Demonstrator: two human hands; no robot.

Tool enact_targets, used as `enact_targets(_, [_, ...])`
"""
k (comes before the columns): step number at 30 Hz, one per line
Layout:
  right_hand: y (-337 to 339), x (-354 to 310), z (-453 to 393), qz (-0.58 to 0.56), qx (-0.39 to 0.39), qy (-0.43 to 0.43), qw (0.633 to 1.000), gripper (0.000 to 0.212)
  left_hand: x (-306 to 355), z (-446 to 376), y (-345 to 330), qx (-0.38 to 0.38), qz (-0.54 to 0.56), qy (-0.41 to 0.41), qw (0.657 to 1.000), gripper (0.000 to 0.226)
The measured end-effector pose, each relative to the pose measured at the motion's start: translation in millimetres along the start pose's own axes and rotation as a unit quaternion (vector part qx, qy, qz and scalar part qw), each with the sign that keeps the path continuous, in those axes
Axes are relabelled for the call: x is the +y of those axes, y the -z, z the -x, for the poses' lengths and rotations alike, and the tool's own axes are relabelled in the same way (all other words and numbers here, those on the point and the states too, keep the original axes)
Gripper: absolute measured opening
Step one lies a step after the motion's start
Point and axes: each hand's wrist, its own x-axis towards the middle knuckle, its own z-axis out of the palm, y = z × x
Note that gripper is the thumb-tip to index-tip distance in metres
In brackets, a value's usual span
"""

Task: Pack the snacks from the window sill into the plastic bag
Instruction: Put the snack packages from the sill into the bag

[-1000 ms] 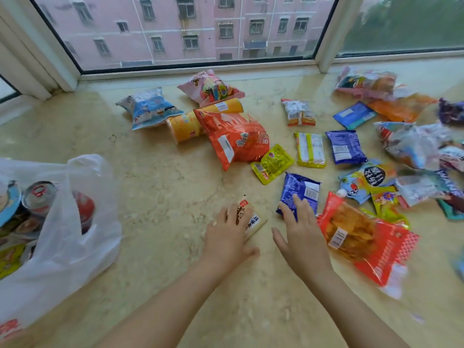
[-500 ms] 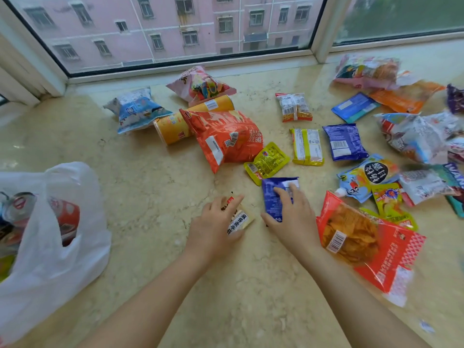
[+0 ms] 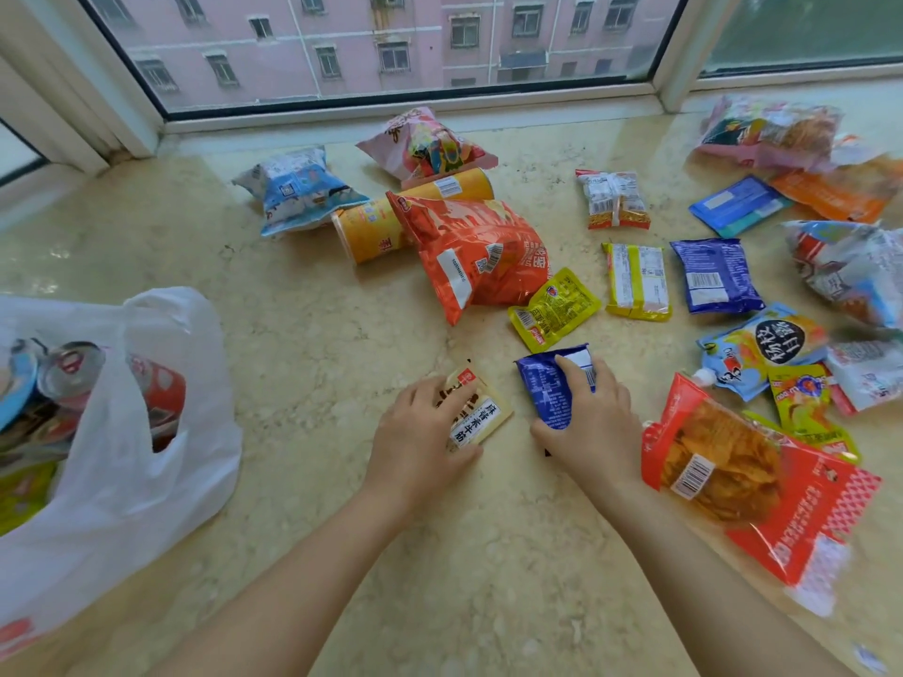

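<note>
Directly under the two hands lie the snacks being picked up: the left hand point(image 3: 420, 432) curls its fingers and thumb around a small beige sachet with a white label point(image 3: 476, 412), and the right hand point(image 3: 593, 422) grips a small dark-blue foil packet point(image 3: 549, 388), both packets seemingly touching the beige marble window sill point(image 3: 303, 344). Both forearms reach forward from the bottom edge, palms down, wrists low. Well to the left of the left hand sits the white translucent plastic bag point(image 3: 122, 432), mouth open, already holding cans and a few packets, so the packing looks started but far from finished. Just right of the right hand lies a large red bag of crisps point(image 3: 762, 486). Beyond the hands, an orange-red crisp bag point(image 3: 479, 251), a yellow tube point(image 3: 376, 227) and many small packets are spread towards the window, all left to pack.
</note>
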Motion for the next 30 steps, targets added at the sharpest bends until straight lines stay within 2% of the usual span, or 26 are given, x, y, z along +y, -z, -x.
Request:
enact_targets(8, [-5,-18,27,-0.066,0.004,0.009,0.998,0.073,-11,15,20,0.009,0.004,-0.007,1.0,0.063])
enact_targets(14, [-5,-49,69,-0.095,0.037,0.08,0.992,0.071,-33,51,58,0.068,-0.018,-0.045,0.997,0.052])
enact_targets(25, [25,-159,118,-0.173,0.091,0.186,0.963,0.073,-111,118,169,0.195,-0.005,-0.046,0.98,0.049])
enact_targets(30, [35,-219,133,-0.222,0.09,0.235,0.942,0.072,-160,143,215,0.249,-0.029,-0.015,0.968,0.052])
